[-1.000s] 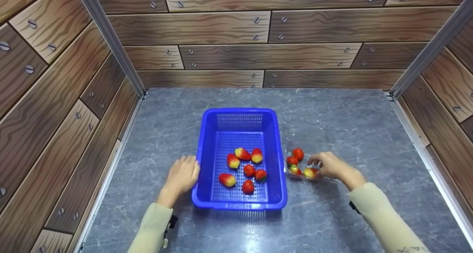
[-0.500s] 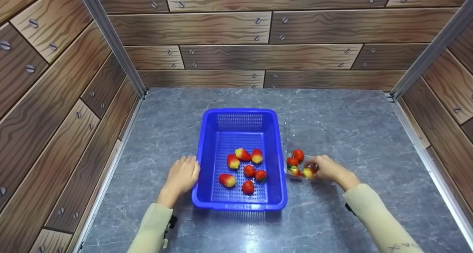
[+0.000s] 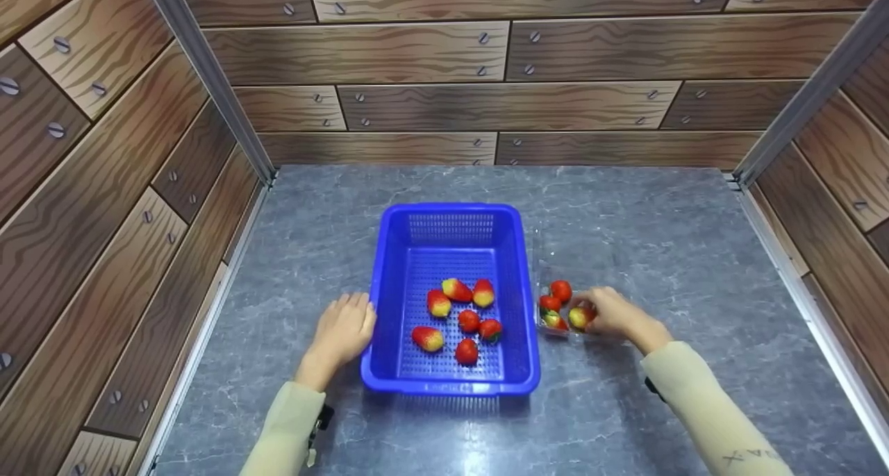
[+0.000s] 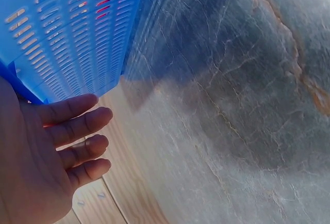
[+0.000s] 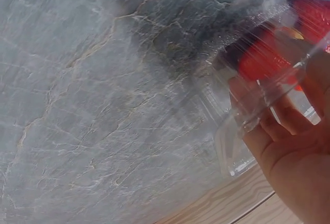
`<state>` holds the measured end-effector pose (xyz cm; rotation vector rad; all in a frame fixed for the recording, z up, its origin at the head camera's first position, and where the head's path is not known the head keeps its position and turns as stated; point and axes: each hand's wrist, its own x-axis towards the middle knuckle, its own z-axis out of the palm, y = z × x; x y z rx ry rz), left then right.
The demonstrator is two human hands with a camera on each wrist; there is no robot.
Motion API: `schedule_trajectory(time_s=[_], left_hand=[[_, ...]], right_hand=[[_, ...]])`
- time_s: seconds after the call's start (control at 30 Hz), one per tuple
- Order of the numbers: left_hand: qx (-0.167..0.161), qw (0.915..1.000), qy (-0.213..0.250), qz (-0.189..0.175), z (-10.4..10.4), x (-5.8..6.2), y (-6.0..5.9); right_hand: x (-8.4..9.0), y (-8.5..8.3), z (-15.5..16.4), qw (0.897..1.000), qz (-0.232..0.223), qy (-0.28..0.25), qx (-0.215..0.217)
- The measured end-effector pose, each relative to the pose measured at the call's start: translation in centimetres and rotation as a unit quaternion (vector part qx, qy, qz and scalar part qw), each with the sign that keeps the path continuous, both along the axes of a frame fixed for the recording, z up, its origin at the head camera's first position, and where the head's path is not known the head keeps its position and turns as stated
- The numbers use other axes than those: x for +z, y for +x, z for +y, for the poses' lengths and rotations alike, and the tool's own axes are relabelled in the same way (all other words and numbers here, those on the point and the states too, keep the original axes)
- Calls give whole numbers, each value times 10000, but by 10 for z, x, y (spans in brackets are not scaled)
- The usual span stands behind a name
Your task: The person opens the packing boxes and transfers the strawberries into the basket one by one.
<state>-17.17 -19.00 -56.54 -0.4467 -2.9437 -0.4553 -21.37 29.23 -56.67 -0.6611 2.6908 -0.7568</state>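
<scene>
A blue plastic basket (image 3: 451, 386) with slotted walls holds several red-and-yellow strawberries (image 3: 427, 338). My left hand (image 3: 342, 329) rests at its left rim, and the left wrist view shows the fingers (image 4: 82, 126) loosely bent beside the slotted wall (image 4: 77, 33). Right of the basket, a clear plastic punnet (image 5: 232, 152) lies with its lid folded back, several more strawberries (image 3: 560, 291) in its near part. My right hand (image 3: 612, 316) reaches into it, thumb and fingers pinching a yellow-tipped strawberry (image 3: 579, 318). The punnet's clear wall overlaps those fingers in the right wrist view.
The grey marbled tabletop (image 3: 333, 205) surrounds the basket and punnet. Wood-patterned panels (image 3: 417, 104) stand at the back and both sides, with metal strips (image 3: 806, 309) along the table's side edges.
My right hand has moved slightly left and closed its fingers on the yellow-tipped strawberry, which has shifted a little away from the punnet's near edge. The left hand and basket have stayed put.
</scene>
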Motion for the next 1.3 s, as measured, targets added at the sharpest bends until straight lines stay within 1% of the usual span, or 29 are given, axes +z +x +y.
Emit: schedule_trajectory(time_s=[0.13, 0.3, 0.37, 0.5, 0.6, 0.77, 0.9, 1.03, 1.23, 1.3], left_hand=[[10, 10000, -11, -31, 1, 0, 0], [24, 10000, -9, -60, 0, 0, 0], [7, 10000, -13, 12, 0, -1, 0], [-50, 9998, -11, 166, 0, -1, -1], [-78, 9998, 0, 182, 0, -1, -1], [-74, 9998, -18, 204, -1, -1, -1], [-69, 9997, 4, 253, -1, -1, -1], [-44, 9999, 17, 159, 0, -2, 0], [-4, 10000, 19, -54, -1, -1, -1], [-2, 10000, -3, -83, -1, -1, 0]], right_hand=[[5, -1, 1, 9998, 188, -64, -53], [16, -2, -1, 9996, 183, -200, -107], [20, -3, -2, 9995, 206, -236, -92], [29, -5, -6, 9991, 389, -179, -81], [37, -5, -10, 9989, 455, -112, -93], [51, -4, -19, 9987, 504, -72, -37], [63, -3, -27, 9968, 791, -82, 124], [75, -3, -36, 9931, 1131, -79, 307], [88, -4, -55, 9938, 1078, -64, 271], [90, -4, -64, 9934, 1088, -104, 342]])
